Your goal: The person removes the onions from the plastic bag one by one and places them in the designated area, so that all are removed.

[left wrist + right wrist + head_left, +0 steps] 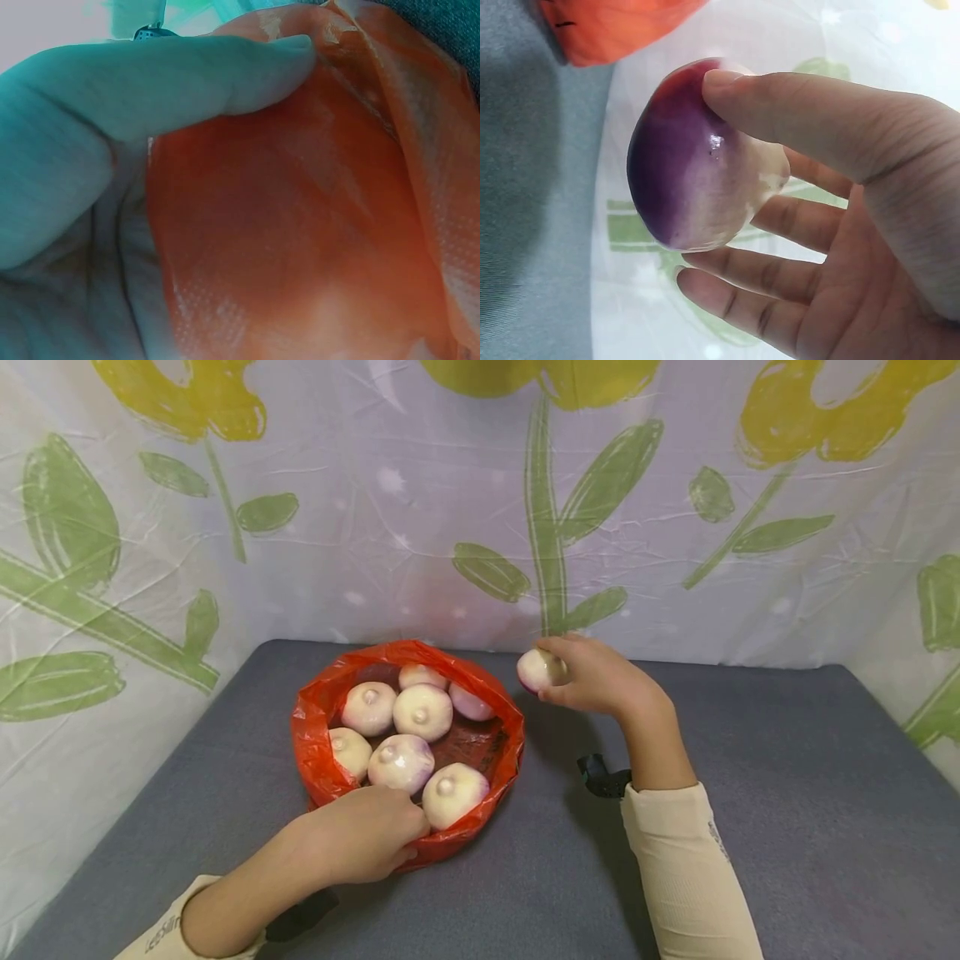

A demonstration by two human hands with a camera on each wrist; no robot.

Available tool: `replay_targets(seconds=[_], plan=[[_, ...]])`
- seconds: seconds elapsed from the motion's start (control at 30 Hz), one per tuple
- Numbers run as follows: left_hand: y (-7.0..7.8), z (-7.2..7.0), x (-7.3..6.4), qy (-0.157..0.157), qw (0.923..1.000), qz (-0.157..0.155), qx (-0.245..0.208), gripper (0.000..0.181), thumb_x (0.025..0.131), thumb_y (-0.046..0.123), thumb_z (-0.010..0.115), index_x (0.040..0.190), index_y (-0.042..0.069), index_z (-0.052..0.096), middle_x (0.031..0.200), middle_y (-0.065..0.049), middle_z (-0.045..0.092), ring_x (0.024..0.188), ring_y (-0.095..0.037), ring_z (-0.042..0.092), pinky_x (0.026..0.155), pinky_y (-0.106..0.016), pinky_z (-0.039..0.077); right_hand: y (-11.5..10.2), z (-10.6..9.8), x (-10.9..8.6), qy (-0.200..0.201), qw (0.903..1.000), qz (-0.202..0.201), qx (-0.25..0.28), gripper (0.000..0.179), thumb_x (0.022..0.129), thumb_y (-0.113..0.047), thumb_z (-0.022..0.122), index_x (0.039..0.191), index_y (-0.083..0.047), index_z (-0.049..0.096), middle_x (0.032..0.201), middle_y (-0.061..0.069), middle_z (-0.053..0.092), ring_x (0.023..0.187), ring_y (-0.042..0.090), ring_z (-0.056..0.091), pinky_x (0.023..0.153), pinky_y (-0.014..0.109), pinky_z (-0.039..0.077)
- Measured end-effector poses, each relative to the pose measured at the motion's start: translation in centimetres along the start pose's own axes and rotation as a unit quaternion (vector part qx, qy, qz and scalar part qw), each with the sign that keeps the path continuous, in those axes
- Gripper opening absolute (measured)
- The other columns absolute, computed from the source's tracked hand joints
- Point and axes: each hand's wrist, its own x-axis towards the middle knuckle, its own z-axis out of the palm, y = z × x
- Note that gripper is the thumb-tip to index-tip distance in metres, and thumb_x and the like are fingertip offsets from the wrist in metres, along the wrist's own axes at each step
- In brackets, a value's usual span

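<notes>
A red plastic bag (307, 747) with its mouth spread wide sits on the table, holding several purple-and-white turnips (422, 712), white nubs facing up. My left hand (360, 842) grips the bag's near rim. In the left wrist view the thumb presses on the red plastic (292, 210), and the other fingers are hidden behind it. To the right of the bag, above the table, my right hand (596, 678) holds one turnip (679, 161) between thumb and fingers. The purple end of that turnip points away from the palm.
A dark grey cloth covers the table (780, 827). Behind and at both sides hangs a white curtain (352, 510) printed with yellow flowers and green leaves. A black strap (603, 778) shows at the right wrist.
</notes>
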Motion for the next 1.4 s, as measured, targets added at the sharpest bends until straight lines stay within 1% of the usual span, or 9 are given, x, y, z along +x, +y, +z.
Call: replay_targets(seconds=[0.2,0.33,0.6,0.87,1.03,1.17,1.27,1.33,1.4], plan=[[0.0,0.1,0.0,0.003,1.0000,-0.005,-0.005,0.028,0.080,0.009,0.079,0.068,0.020,0.056,0.057,0.012,0.039,0.052,-0.007,0.039,0.051,-0.026,0.037,0.9,0.7,0.5,0.003,0.9997,0.020,0.011,0.056,0.083,-0.017,0.078,0.131,0.002,0.056,0.117,0.016,0.063,0.101,0.032,0.056,0.090,0.047,0.043],[0.0,0.1,-0.1,0.007,1.0000,-0.006,0.000,0.028,0.079,0.009,0.079,0.067,0.020,0.056,0.057,0.011,0.040,0.052,-0.007,0.040,0.051,-0.026,0.038,1.4,1.3,1.1,0.001,0.9994,0.034,0.004,0.057,0.082,-0.022,0.079,0.128,0.003,0.057,0.113,0.015,0.065,0.099,0.032,0.057,0.090,0.047,0.044],[0.0,0.1,0.0,-0.001,0.9999,-0.014,0.002,0.023,0.080,0.013,0.081,0.071,0.018,0.060,0.060,0.009,0.046,0.055,-0.010,0.045,0.054,-0.029,0.042,2.2,2.2,1.4,-0.006,0.9994,0.033,-0.001,0.049,0.083,-0.021,0.079,0.123,0.002,0.062,0.102,0.012,0.065,0.092,0.030,0.057,0.086,0.046,0.044],[0.2,0.0,0.0,-0.001,0.9998,-0.021,0.000,0.023,0.080,0.015,0.081,0.071,0.018,0.060,0.060,0.009,0.047,0.055,-0.011,0.048,0.055,-0.030,0.044,2.8,2.6,1.6,-0.002,0.9992,0.040,0.004,0.055,0.085,-0.022,0.076,0.131,0.004,0.058,0.113,0.016,0.065,0.100,0.034,0.057,0.092,0.048,0.043],[0.2,0.0,-0.1,0.002,0.9996,-0.026,-0.006,0.022,0.080,0.016,0.081,0.071,0.017,0.061,0.060,0.009,0.047,0.055,-0.012,0.048,0.056,-0.031,0.044,3.3,3.0,1.8,-0.012,0.9986,0.051,0.002,0.059,0.087,-0.024,0.075,0.135,0.004,0.056,0.124,0.019,0.062,0.109,0.035,0.055,0.097,0.050,0.041],[0.3,0.0,0.0,0.003,0.9996,-0.026,-0.011,0.022,0.080,0.016,0.081,0.071,0.017,0.061,0.061,0.010,0.046,0.056,-0.011,0.047,0.056,-0.031,0.045,3.3,2.8,1.5,-0.026,0.9971,0.070,0.013,0.062,0.088,-0.025,0.074,0.138,0.003,0.054,0.133,0.020,0.059,0.118,0.036,0.053,0.103,0.052,0.038],[0.3,0.0,0.0,0.000,0.9995,-0.028,-0.013,0.022,0.080,0.016,0.081,0.072,0.017,0.061,0.062,0.010,0.047,0.056,-0.011,0.048,0.056,-0.031,0.045,3.2,2.2,1.3,-0.016,0.9976,0.064,0.020,0.052,0.090,-0.021,0.071,0.134,0.003,0.058,0.130,0.020,0.061,0.117,0.037,0.056,0.102,0.052,0.039],[0.4,-0.1,0.1,0.000,0.9995,-0.029,-0.010,0.022,0.080,0.016,0.081,0.072,0.017,0.061,0.061,0.010,0.047,0.056,-0.012,0.048,0.057,-0.032,0.046,3.3,1.8,1.3,0.010,0.9981,0.056,0.025,0.040,0.091,-0.015,0.067,0.127,0.003,0.063,0.122,0.020,0.066,0.112,0.036,0.060,0.099,0.052,0.043],[0.4,-0.1,0.1,0.000,0.9995,-0.031,-0.007,0.022,0.080,0.017,0.082,0.071,0.017,0.061,0.061,0.010,0.047,0.056,-0.012,0.049,0.057,-0.032,0.046,3.3,1.6,1.3,0.042,0.9977,0.045,0.030,0.028,0.092,-0.010,0.064,0.116,0.003,0.068,0.108,0.018,0.070,0.099,0.034,0.064,0.091,0.049,0.047]])
